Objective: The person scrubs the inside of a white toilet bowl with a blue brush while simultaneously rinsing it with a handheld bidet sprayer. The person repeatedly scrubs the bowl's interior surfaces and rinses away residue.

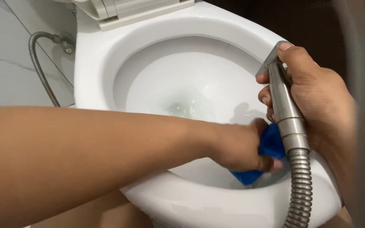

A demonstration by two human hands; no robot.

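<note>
My left hand (237,145) reaches across a white toilet bowl (106,63) and grips a blue cloth (271,145), pressed against the inner wall of the bowl at the near right. My right hand (313,93) holds a metal spray nozzle (286,105) upright over the right rim, thumb on its top lever. The nozzle's ribbed metal hose (300,194) hangs down over the rim. A little water lies at the bottom of the bowl (186,107).
The raised seat and lid hinge (123,12) are at the top. A second ribbed hose (39,63) runs from a wall valve (66,42) down the grey tiled wall on the left. My knee shows below the rim.
</note>
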